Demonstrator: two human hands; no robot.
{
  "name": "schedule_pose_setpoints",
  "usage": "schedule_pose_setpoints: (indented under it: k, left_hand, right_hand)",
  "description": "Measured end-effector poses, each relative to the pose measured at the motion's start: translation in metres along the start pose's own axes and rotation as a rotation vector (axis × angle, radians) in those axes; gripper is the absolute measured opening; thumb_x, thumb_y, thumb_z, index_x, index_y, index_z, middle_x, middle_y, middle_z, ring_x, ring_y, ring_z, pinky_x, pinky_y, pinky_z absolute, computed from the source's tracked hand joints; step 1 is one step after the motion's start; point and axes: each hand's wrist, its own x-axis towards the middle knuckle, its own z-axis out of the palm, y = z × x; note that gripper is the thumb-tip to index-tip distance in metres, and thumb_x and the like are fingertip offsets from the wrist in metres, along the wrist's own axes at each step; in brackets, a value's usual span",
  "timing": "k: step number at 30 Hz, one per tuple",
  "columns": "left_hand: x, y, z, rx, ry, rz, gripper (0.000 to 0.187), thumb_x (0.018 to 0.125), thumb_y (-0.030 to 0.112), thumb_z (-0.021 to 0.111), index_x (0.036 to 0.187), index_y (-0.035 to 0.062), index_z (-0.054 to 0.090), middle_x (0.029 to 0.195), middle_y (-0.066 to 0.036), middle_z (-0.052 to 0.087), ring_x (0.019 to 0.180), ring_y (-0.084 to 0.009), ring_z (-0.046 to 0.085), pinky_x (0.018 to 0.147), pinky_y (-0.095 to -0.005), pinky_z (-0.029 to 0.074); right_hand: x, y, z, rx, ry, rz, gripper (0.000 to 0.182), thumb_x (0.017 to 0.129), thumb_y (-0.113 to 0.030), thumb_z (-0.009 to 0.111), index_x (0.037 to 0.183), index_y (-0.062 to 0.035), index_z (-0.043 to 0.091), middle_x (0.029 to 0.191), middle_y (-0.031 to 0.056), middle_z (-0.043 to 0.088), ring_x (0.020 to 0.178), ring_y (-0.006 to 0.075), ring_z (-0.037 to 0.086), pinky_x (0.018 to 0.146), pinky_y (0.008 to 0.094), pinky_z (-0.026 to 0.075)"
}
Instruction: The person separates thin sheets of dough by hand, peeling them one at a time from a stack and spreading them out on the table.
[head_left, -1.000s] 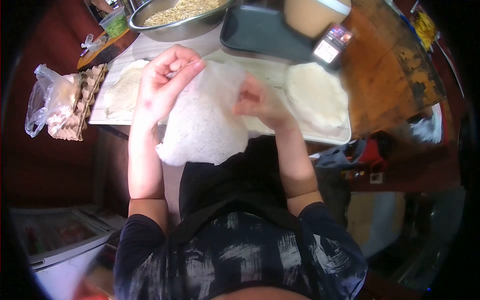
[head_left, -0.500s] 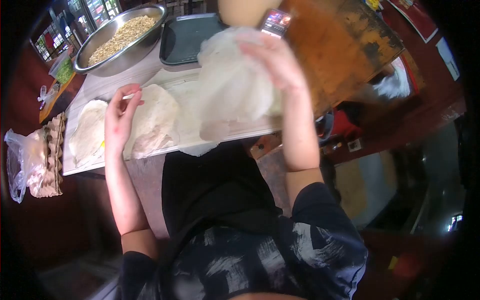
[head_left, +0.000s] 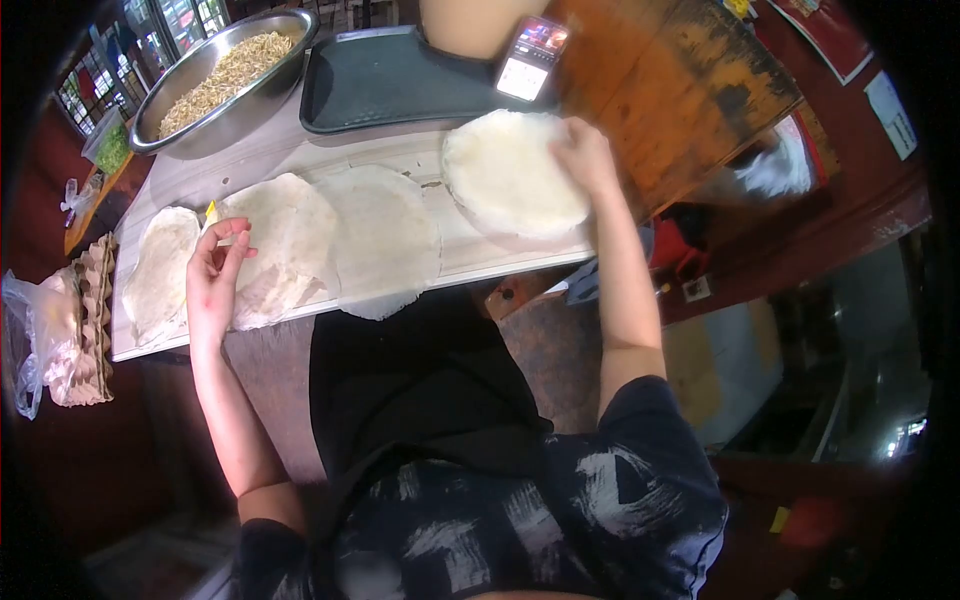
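My right hand (head_left: 585, 155) is at the right edge of a stack of round, pale wrappers (head_left: 515, 172) on the board, fingers bent onto its rim; whether it pinches a sheet is unclear. Left of the stack, a thin translucent wrapper (head_left: 382, 235) lies flat and hangs over the board's front edge. My left hand (head_left: 218, 270) hovers at the front of a wrinkled wrapper (head_left: 290, 240), thumb and fingertips curled close together, with anything between them too small to see. At the far left lies another wrapper (head_left: 162, 270).
Behind the board (head_left: 470, 262) are a metal bowl (head_left: 222, 125) of shredded filling, a dark tray (head_left: 380, 85), a phone (head_left: 533, 60) and a tan round container (head_left: 475, 25). An egg carton (head_left: 97, 320) with a plastic bag (head_left: 50, 345) stands at the left edge.
The translucent sheet that was lifted in my right hand now lies spread on the board. My right hand has come down to the stack's right edge; my left hand has shifted slightly left and down.
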Motion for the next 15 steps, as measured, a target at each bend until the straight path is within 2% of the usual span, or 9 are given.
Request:
schedule_pose_setpoints:
  k: [1, 8, 10, 11, 12, 14, 15]
  left_hand:
    - [-0.001, 0.001, 0.001, 0.001, 0.002, -0.001, 0.025, 0.095, 0.019, 0.062, 0.113, 0.0028, 0.063, 0.107, -0.002, 0.065, 0.080, -0.0071, 0.057, 0.075, -0.0208, 0.041]
    - [-0.015, 0.000, 0.000, -0.015, -0.016, -0.028, 0.023, 0.095, 0.018, 0.061, 0.112, 0.0022, 0.062, 0.103, -0.002, 0.064, 0.078, -0.0072, 0.057, 0.074, -0.0206, 0.042]
    - [-0.023, 0.000, -0.004, -0.008, 0.001, -0.052, 0.022, 0.095, 0.018, 0.061, 0.111, 0.0021, 0.062, 0.100, -0.002, 0.064, 0.076, -0.0069, 0.056, 0.072, -0.0201, 0.042]
    - [-0.026, -0.002, -0.006, -0.040, -0.056, -0.072, 0.021, 0.095, 0.017, 0.060, 0.109, 0.0023, 0.063, 0.095, -0.002, 0.063, 0.072, -0.0062, 0.054, 0.069, -0.0196, 0.041]
    - [-0.031, -0.002, -0.007, -0.076, -0.112, -0.091, 0.019, 0.095, 0.017, 0.060, 0.108, 0.0026, 0.063, 0.090, -0.001, 0.062, 0.069, -0.0055, 0.053, 0.065, -0.0190, 0.040]
    - [-0.046, -0.005, -0.003, -0.158, -0.213, -0.209, 0.017, 0.096, 0.018, 0.058, 0.099, 0.0037, 0.066, 0.073, 0.003, 0.059, 0.058, -0.0051, 0.050, 0.055, -0.0192, 0.041]
    - [-0.054, -0.002, 0.002, -0.127, -0.307, -0.275, 0.019, 0.096, 0.020, 0.058, 0.096, 0.0032, 0.067, 0.072, 0.002, 0.061, 0.058, -0.0056, 0.052, 0.055, -0.0194, 0.042]
  right_hand:
    - [0.001, -0.002, 0.000, -0.008, 0.002, 0.027, 0.038, 0.073, -0.012, 0.073, 0.110, -0.0022, 0.065, 0.098, 0.0229, 0.068, 0.095, 0.0362, 0.066, 0.083, 0.0406, 0.051]
    - [0.004, -0.004, 0.006, -0.126, 0.029, 0.009, 0.035, 0.076, -0.014, 0.069, 0.109, -0.0028, 0.065, 0.100, 0.0214, 0.068, 0.095, 0.0365, 0.065, 0.084, 0.0427, 0.051]
    - [0.000, -0.015, 0.012, -0.357, 0.174, -0.139, 0.031, 0.076, -0.013, 0.068, 0.106, -0.0038, 0.065, 0.101, 0.0187, 0.068, 0.096, 0.0362, 0.063, 0.084, 0.0444, 0.049]
    - [-0.007, -0.020, 0.015, -0.496, 0.303, -0.273, 0.031, 0.074, -0.012, 0.069, 0.104, -0.0053, 0.065, 0.101, 0.0157, 0.066, 0.100, 0.0339, 0.060, 0.085, 0.0439, 0.048]
    - [-0.017, -0.042, 0.013, -0.484, 0.286, -0.280, 0.031, 0.074, -0.012, 0.069, 0.104, -0.0053, 0.065, 0.101, 0.0157, 0.066, 0.100, 0.0339, 0.060, 0.085, 0.0439, 0.048]
    - [-0.041, -0.082, 0.013, -0.288, 0.181, -0.450, 0.034, 0.074, -0.015, 0.071, 0.106, -0.0061, 0.065, 0.103, 0.0134, 0.063, 0.103, 0.0323, 0.058, 0.091, 0.0429, 0.046]
    - [-0.055, -0.091, 0.020, -0.135, -0.007, -0.538, 0.038, 0.075, -0.015, 0.072, 0.110, -0.0065, 0.064, 0.105, 0.0141, 0.063, 0.105, 0.0334, 0.057, 0.093, 0.0431, 0.045]
